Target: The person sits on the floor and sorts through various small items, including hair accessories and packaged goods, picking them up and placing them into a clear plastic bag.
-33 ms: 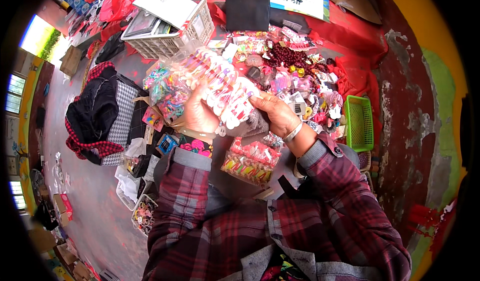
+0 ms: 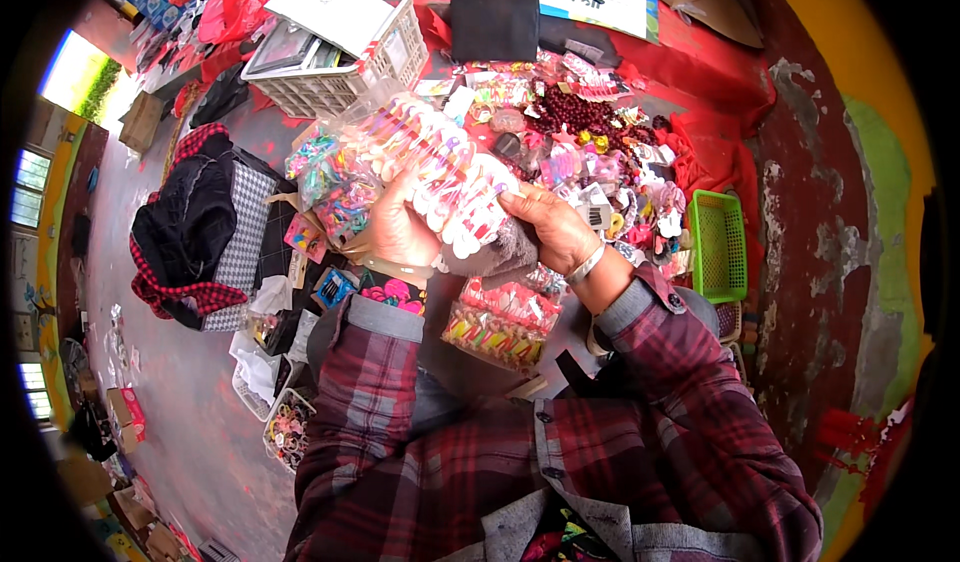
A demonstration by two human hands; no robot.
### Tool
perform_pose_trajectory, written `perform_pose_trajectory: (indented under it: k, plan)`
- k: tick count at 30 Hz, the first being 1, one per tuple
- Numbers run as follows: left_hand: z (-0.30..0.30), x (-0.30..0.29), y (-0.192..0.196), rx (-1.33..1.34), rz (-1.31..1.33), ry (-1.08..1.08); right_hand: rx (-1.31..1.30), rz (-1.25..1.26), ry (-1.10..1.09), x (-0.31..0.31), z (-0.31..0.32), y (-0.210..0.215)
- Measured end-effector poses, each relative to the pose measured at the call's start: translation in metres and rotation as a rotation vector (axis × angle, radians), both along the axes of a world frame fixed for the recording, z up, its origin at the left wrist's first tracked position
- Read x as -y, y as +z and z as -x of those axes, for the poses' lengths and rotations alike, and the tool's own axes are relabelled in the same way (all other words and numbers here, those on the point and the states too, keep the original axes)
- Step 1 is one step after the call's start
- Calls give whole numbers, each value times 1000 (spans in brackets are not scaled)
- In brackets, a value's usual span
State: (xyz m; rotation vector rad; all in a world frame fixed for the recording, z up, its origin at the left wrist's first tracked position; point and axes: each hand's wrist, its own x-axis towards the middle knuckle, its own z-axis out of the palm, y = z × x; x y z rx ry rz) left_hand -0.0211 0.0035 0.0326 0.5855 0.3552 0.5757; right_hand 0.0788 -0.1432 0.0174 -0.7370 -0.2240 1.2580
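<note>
1. Clear-wrapped bundle of pink, white and red accessories [image 2: 455, 167]: up in both hands, above the picture's centre. Clock positions below taken from it.
2. Left hand [image 2: 398, 227], 7 o'clock: thumb over the bundle's near edge, other fingers mostly hidden beneath; closed on it, exact gap can't tell.
3. Right hand [image 2: 558, 230], 4 o'clock: fingers nearly together, thumb and forefinger pinching the bundle's right end. Pale bangle [image 2: 587, 264] on that wrist.
4. Grey fuzzy cloth [image 2: 505, 252]: 5 o'clock, just below the bundle, between the hands. Clear-wrapped pack with red and yellow contents [image 2: 503, 324] further out, same heading.
5. Bags of multicoloured small items [image 2: 335, 187]: 9 o'clock, near.
6. Dark red beads [image 2: 570, 112]: 2 o'clock, heaped among mixed trinkets.
7. White plastic crate [image 2: 345, 82]: 11 o'clock. Black square [image 2: 495, 17]: 1 o'clock.
8. Green plastic basket [image 2: 720, 247]: between 3 and 4 o'clock, well apart.
</note>
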Motion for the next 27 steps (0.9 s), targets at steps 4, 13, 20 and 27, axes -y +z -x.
perform_pose_trajectory:
  k: [4, 13, 20, 27]
  plan:
    - [0, 0, -9, 116, 90, -95, -23, 20, 2, -1, -5, -17]
    - [9, -25, 4, 181, -14, 117, 190, -28, -28, 18, -46, 26]
    - [-3, -10, -8, 92, -48, 112, 605, -5, -177, 23, -27, 56]
    - [-8, 21, -3, 176, 201, -179, 2229, 70, -198, -11, -2, 5]
